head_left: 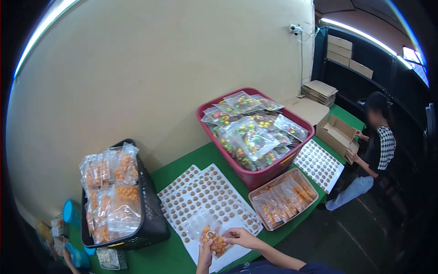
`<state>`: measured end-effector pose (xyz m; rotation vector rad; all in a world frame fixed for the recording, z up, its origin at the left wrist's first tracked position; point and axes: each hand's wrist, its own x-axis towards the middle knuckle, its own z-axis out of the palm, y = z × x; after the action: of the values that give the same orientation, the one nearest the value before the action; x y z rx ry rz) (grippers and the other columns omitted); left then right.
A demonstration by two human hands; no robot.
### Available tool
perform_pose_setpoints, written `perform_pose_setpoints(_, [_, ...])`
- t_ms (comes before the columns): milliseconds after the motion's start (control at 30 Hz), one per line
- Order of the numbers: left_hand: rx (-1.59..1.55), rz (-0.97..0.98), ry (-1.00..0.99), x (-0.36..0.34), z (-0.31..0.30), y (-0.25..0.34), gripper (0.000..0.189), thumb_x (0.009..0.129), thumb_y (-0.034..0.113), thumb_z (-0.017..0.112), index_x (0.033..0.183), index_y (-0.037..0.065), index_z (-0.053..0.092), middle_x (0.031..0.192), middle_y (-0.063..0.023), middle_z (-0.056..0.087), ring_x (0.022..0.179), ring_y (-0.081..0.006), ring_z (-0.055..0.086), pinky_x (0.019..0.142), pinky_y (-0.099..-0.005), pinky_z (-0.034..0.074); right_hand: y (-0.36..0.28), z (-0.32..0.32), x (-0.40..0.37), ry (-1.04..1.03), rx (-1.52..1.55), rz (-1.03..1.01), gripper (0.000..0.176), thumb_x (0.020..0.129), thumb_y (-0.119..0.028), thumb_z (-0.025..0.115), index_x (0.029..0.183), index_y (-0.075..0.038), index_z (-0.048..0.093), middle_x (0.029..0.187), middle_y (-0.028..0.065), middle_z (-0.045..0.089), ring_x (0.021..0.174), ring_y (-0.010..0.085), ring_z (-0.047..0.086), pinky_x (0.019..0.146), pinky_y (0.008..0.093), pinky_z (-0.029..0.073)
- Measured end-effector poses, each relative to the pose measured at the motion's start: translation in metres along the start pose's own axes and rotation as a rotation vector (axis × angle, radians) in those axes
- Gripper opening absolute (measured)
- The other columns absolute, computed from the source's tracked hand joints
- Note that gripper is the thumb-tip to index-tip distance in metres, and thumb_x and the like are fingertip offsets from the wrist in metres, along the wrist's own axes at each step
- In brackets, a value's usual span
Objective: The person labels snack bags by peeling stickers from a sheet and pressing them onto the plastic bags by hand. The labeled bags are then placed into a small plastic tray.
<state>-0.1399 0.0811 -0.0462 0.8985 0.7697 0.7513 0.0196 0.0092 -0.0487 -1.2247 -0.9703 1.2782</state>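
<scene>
Low in the view, my left hand (205, 253) and my right hand (241, 237) both grip a small clear bag of orange snack balls (214, 241). A round brown sticker sits on the bag's front under my left thumb. The bag hovers over sticker sheets (207, 196) spread on the green table (171, 253). The sheets carry rows of round brown stickers.
A black basket (153, 219) of filled orange snack bags stands at left. A red tub (255, 176) heaped with colourful candy bags sits behind the sheets, with a shallow tray (282, 197) of bags beside it. Another person (376, 150) handles a cardboard box (337, 134) at right.
</scene>
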Motion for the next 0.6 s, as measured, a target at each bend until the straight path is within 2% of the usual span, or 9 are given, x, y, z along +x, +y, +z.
perform_pose_setpoints(133, [0.385,-0.008,-0.178,0.016,0.056,-0.008,0.042,0.083,0.018,0.054,0.119,-0.001,0.042,0.103,-0.0084,0.056,0.093,-0.0152,0.055,0.081,-0.0295,0.046,-0.014,-0.059,-0.021,0.141,-0.068,-0.054,0.021,0.083,-0.016,0.059,0.095,0.001,0.060,0.085,0.0027,0.060,0.081,0.0077,0.054,0.072,0.0219,0.042])
perform_pose_setpoints(200, [0.362,0.004,-0.217,0.024,0.087,-0.021,0.031,0.082,0.017,0.060,0.105,-0.002,0.053,0.093,-0.0056,0.060,0.081,-0.0113,0.058,0.072,-0.0238,0.046,-0.032,-0.088,-0.038,0.248,-0.076,-0.042,0.023,0.082,-0.018,0.060,0.094,0.002,0.060,0.084,0.0032,0.061,0.082,0.0100,0.055,0.073,0.0234,0.043])
perform_pose_setpoints(233, [0.411,0.044,-0.240,0.027,0.102,-0.028,0.029,0.082,0.015,0.060,0.103,-0.002,0.054,0.091,-0.0054,0.061,0.078,-0.0109,0.058,0.070,-0.0227,0.046,-0.052,-0.098,-0.049,0.296,-0.319,-0.076,0.037,0.079,-0.024,0.062,0.105,0.001,0.056,0.094,0.0101,0.060,0.089,0.0146,0.054,0.080,0.0293,0.042])
perform_pose_setpoints(300, [0.710,0.171,-0.276,0.037,0.126,-0.039,0.027,0.078,0.015,0.065,0.099,-0.001,0.057,0.086,-0.0044,0.062,0.073,-0.0102,0.059,0.066,-0.0208,0.046,-0.048,-0.114,-0.061,0.448,-0.383,-0.154,0.048,0.077,-0.028,0.064,0.112,0.001,0.050,0.100,0.0120,0.057,0.092,0.0162,0.053,0.082,0.0307,0.041])
perform_pose_setpoints(367, [0.653,0.082,-0.358,0.032,0.151,-0.048,0.030,0.077,0.016,0.066,0.101,0.000,0.057,0.090,-0.0055,0.061,0.078,-0.0107,0.059,0.069,-0.0223,0.046,-0.040,-0.133,-0.070,0.508,-0.412,-0.203,0.066,0.074,-0.031,0.067,0.124,0.000,0.038,0.106,0.0129,0.053,0.094,0.0169,0.052,0.081,0.0307,0.041])
perform_pose_setpoints(400, [0.622,0.035,-0.397,0.029,0.167,-0.046,0.032,0.076,0.017,0.067,0.101,0.001,0.057,0.093,-0.0060,0.061,0.081,-0.0110,0.058,0.071,-0.0230,0.046,-0.038,-0.147,-0.075,0.493,-0.323,-0.157,0.065,0.075,-0.029,0.067,0.124,0.000,0.038,0.104,0.0122,0.053,0.094,0.0163,0.052,0.081,0.0300,0.042])
perform_pose_setpoints(433, [0.640,0.178,-0.507,0.031,0.176,-0.049,0.043,0.075,0.018,0.068,0.110,0.000,0.053,0.105,-0.0106,0.057,0.091,-0.0145,0.057,0.078,-0.0269,0.045,-0.038,-0.161,-0.080,0.475,-0.235,-0.109,0.064,0.075,-0.028,0.067,0.124,0.000,0.038,0.103,0.0114,0.053,0.093,0.0157,0.052,0.080,0.0294,0.042])
perform_pose_setpoints(533, [0.639,0.235,-0.576,0.031,0.202,-0.059,0.053,0.074,0.018,0.069,0.118,0.000,0.046,0.115,-0.0139,0.051,0.102,-0.0181,0.052,0.083,-0.0307,0.044,-0.055,-0.200,-0.097,0.498,0.035,-0.078,0.055,0.079,-0.018,0.065,0.122,0.001,0.038,0.091,0.0049,0.055,0.081,0.0090,0.053,0.068,0.0223,0.045])
perform_pose_setpoints(600, [0.785,0.456,-0.616,0.041,0.225,-0.062,0.055,0.076,0.023,0.065,0.122,0.002,0.043,0.119,-0.0161,0.048,0.110,-0.0263,0.047,0.090,-0.0353,0.039,-0.049,-0.233,-0.104,0.610,0.101,-0.131,0.053,0.078,-0.018,0.065,0.121,0.001,0.039,0.088,0.0039,0.057,0.078,0.0078,0.053,0.066,0.0214,0.044])
